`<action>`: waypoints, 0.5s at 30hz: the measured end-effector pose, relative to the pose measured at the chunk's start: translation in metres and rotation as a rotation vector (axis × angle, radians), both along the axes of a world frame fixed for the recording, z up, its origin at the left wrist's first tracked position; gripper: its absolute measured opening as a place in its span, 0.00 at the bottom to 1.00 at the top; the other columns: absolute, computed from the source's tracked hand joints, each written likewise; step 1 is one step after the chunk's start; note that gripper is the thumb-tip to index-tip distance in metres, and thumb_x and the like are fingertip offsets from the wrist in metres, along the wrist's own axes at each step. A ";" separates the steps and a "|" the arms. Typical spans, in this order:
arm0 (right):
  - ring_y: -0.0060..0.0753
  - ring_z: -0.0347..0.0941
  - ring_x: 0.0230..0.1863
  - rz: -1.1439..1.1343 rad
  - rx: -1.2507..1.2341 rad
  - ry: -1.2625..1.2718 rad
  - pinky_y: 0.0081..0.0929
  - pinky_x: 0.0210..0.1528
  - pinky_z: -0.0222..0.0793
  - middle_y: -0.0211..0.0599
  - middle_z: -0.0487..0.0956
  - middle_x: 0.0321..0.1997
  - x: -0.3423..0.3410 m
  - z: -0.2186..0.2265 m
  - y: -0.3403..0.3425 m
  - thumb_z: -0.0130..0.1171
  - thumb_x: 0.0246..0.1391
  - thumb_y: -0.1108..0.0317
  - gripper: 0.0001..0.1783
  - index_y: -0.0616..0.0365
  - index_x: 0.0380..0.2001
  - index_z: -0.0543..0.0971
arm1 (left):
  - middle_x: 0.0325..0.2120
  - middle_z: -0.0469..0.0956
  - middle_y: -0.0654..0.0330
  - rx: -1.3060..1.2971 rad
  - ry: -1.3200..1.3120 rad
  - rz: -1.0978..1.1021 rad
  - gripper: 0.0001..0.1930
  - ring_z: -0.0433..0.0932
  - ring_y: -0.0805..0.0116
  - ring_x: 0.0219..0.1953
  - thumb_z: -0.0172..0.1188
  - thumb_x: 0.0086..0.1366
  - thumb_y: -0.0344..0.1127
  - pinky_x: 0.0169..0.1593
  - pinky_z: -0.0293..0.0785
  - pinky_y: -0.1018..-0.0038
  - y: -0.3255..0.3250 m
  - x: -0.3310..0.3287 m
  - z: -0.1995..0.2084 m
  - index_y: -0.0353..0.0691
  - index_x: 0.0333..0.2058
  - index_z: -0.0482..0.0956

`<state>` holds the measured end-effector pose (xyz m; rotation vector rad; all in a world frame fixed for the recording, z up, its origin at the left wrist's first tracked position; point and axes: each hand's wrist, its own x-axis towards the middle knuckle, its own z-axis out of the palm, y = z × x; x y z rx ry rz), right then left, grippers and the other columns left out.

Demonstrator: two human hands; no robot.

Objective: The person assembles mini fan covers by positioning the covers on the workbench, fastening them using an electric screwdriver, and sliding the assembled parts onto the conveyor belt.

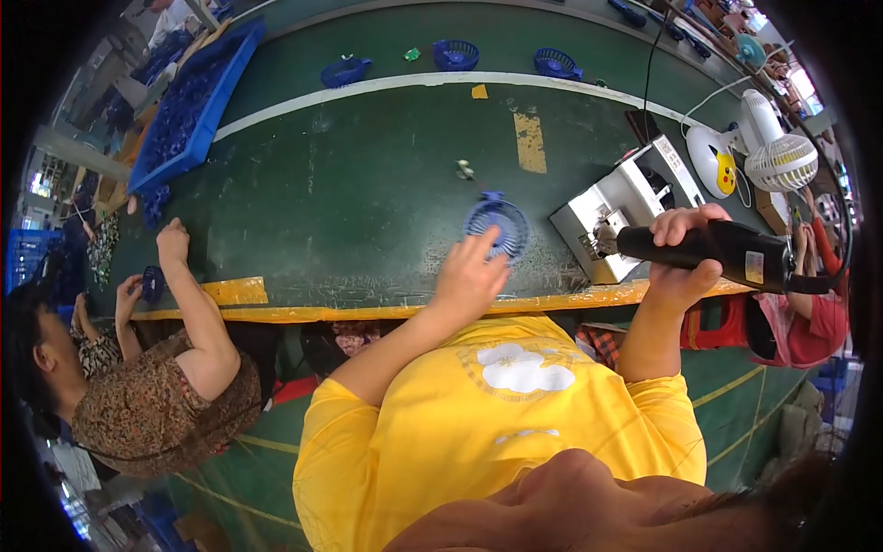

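Observation:
A round blue plastic fan housing point(517, 230) with radial slots lies on the green workbench in front of me. My left hand point(474, 273) rests over its near side, index finger reaching its middle and the other fingers bent at the rim. In my right hand point(682, 247) is a black electric screwdriver point(727, 255), lying almost level with its cord end to the right. Its tip points left into the front of a white and grey screw feeder point(600, 241); whether it touches a screw is too small to tell. A small pale part with a short wire point(465, 169) lies beyond the housing.
Several more blue housings point(456, 56) stand along the far side past a white strip. A blue tray point(221, 101) full of blue parts is at the far left. A white desk fan point(780, 161) stands right. A co-worker point(166, 386) sits at my left, handling a blue part.

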<state>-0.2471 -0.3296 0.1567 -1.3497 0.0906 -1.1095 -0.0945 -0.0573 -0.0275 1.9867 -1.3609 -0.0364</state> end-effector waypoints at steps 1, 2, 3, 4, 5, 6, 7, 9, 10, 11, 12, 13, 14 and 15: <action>0.36 0.80 0.33 -0.004 -0.012 0.013 0.39 0.44 0.80 0.36 0.82 0.35 0.003 0.002 -0.001 0.84 0.59 0.30 0.50 0.58 0.65 0.75 | 0.68 0.81 0.47 -0.020 -0.003 -0.032 0.11 0.82 0.46 0.62 0.79 0.67 0.37 0.65 0.78 0.50 -0.011 -0.010 -0.002 0.40 0.44 0.92; 0.36 0.80 0.34 -0.014 -0.023 0.025 0.39 0.45 0.80 0.36 0.81 0.35 0.005 0.002 -0.001 0.85 0.58 0.31 0.49 0.57 0.64 0.76 | 0.67 0.81 0.47 -0.037 0.006 -0.053 0.09 0.80 0.47 0.64 0.79 0.67 0.38 0.66 0.76 0.52 -0.019 -0.017 -0.002 0.41 0.41 0.92; 0.36 0.80 0.34 -0.009 -0.024 0.027 0.39 0.45 0.80 0.36 0.81 0.35 0.008 0.001 0.002 0.85 0.58 0.31 0.49 0.57 0.64 0.76 | 0.67 0.81 0.47 -0.038 0.008 -0.049 0.09 0.80 0.47 0.64 0.79 0.67 0.38 0.66 0.76 0.52 -0.020 -0.017 -0.003 0.41 0.41 0.92; 0.36 0.80 0.36 0.014 0.019 0.053 0.40 0.45 0.79 0.36 0.81 0.36 0.010 -0.004 0.006 0.85 0.59 0.33 0.47 0.57 0.63 0.76 | 0.67 0.81 0.47 -0.049 0.010 -0.066 0.10 0.79 0.46 0.65 0.79 0.67 0.38 0.67 0.76 0.51 -0.021 -0.018 -0.003 0.40 0.41 0.92; 0.36 0.80 0.37 0.038 0.063 0.078 0.40 0.46 0.79 0.37 0.81 0.37 0.012 -0.008 0.009 0.86 0.60 0.35 0.45 0.57 0.62 0.76 | 0.67 0.81 0.47 -0.060 0.011 -0.083 0.10 0.79 0.45 0.66 0.79 0.67 0.38 0.67 0.76 0.50 -0.021 -0.019 -0.003 0.40 0.41 0.92; 0.36 0.80 0.40 0.083 0.069 0.084 0.40 0.47 0.79 0.37 0.81 0.38 0.014 -0.008 0.007 0.85 0.62 0.39 0.41 0.57 0.61 0.76 | 0.67 0.81 0.47 -0.070 0.011 -0.099 0.10 0.78 0.44 0.67 0.79 0.67 0.38 0.68 0.75 0.49 -0.021 -0.019 -0.004 0.40 0.41 0.92; 0.36 0.80 0.39 0.087 0.080 0.097 0.40 0.47 0.79 0.37 0.81 0.38 0.016 -0.007 0.007 0.85 0.63 0.39 0.41 0.57 0.60 0.76 | 0.67 0.81 0.48 -0.080 0.018 -0.116 0.11 0.78 0.44 0.67 0.79 0.67 0.39 0.69 0.75 0.49 -0.019 -0.021 -0.003 0.39 0.41 0.92; 0.35 0.79 0.37 0.071 0.074 0.146 0.38 0.45 0.78 0.37 0.81 0.36 0.020 -0.006 0.005 0.81 0.66 0.36 0.41 0.58 0.61 0.76 | 0.67 0.81 0.48 -0.101 0.030 -0.148 0.12 0.77 0.42 0.69 0.80 0.67 0.39 0.70 0.74 0.47 -0.015 -0.025 -0.002 0.39 0.42 0.91; 0.35 0.79 0.37 0.077 0.077 0.149 0.38 0.45 0.78 0.37 0.81 0.36 0.021 -0.011 0.008 0.81 0.66 0.36 0.41 0.58 0.61 0.76 | 0.67 0.81 0.48 -0.098 0.033 -0.141 0.12 0.77 0.42 0.69 0.80 0.67 0.39 0.70 0.74 0.47 -0.013 -0.025 -0.003 0.39 0.42 0.91; 0.35 0.78 0.36 0.103 0.128 0.131 0.38 0.45 0.78 0.36 0.80 0.36 0.022 -0.018 0.011 0.79 0.67 0.34 0.42 0.58 0.63 0.76 | 0.67 0.81 0.48 -0.103 0.039 -0.142 0.11 0.77 0.42 0.69 0.79 0.67 0.39 0.70 0.74 0.47 -0.010 -0.024 -0.004 0.38 0.41 0.91; 0.34 0.78 0.35 0.128 0.179 0.112 0.37 0.44 0.78 0.36 0.80 0.35 0.023 -0.027 0.016 0.77 0.68 0.32 0.44 0.59 0.64 0.76 | 0.67 0.81 0.47 -0.108 0.044 -0.143 0.11 0.77 0.43 0.68 0.79 0.67 0.39 0.69 0.75 0.48 -0.008 -0.022 -0.005 0.38 0.40 0.91; 0.33 0.78 0.35 0.120 0.174 0.122 0.38 0.43 0.78 0.36 0.80 0.35 0.027 -0.036 0.027 0.74 0.69 0.29 0.46 0.60 0.66 0.75 | 0.67 0.81 0.47 -0.112 0.052 -0.139 0.11 0.78 0.43 0.68 0.79 0.67 0.38 0.69 0.75 0.48 -0.005 -0.021 -0.006 0.37 0.40 0.90; 0.34 0.79 0.35 0.157 0.196 0.105 0.38 0.43 0.79 0.36 0.81 0.35 0.028 -0.048 0.037 0.74 0.68 0.28 0.47 0.60 0.66 0.74 | 0.67 0.81 0.47 -0.118 0.058 -0.140 0.11 0.78 0.43 0.68 0.79 0.67 0.38 0.69 0.75 0.48 -0.003 -0.021 -0.007 0.37 0.39 0.90; 0.34 0.79 0.35 0.194 0.218 0.086 0.39 0.43 0.79 0.36 0.81 0.35 0.030 -0.060 0.045 0.75 0.68 0.28 0.48 0.60 0.67 0.74 | 0.67 0.81 0.47 -0.123 0.064 -0.142 0.11 0.78 0.43 0.68 0.79 0.67 0.38 0.69 0.75 0.48 0.000 -0.021 -0.008 0.37 0.39 0.90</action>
